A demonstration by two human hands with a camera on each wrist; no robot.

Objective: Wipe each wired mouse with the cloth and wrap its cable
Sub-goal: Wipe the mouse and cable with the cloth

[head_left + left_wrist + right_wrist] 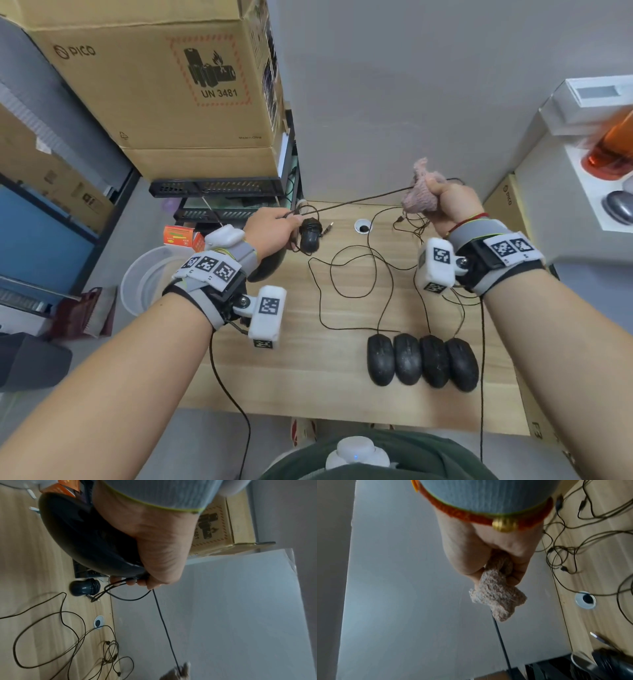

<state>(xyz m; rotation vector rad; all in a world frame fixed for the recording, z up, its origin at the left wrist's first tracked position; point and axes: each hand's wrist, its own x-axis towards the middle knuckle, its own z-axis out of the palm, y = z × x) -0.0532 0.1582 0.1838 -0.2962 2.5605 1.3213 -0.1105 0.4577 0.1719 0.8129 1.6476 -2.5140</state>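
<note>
Evidently the left hand [270,228] grips a mouse [82,534] above the worktop [291,359], its taut cable [346,202] running through the cloth [423,192] bunched in the right hand [448,202]. Thin and limp (probably kink-prone), the cable likely wants a light pinch through the soft cloth, close to the mouse.

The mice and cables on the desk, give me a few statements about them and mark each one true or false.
1. The right hand grips a pink cloth. True.
2. The left hand is empty. False: it holds a mouse and its cable.
3. Four mice lie side by side at the desk's near edge. True.
4. The cable between the hands hangs slack. False: it is pulled straight.
5. The mouse with its cable wrapped lies among those four. False: it sits apart, by the left hand.
</note>
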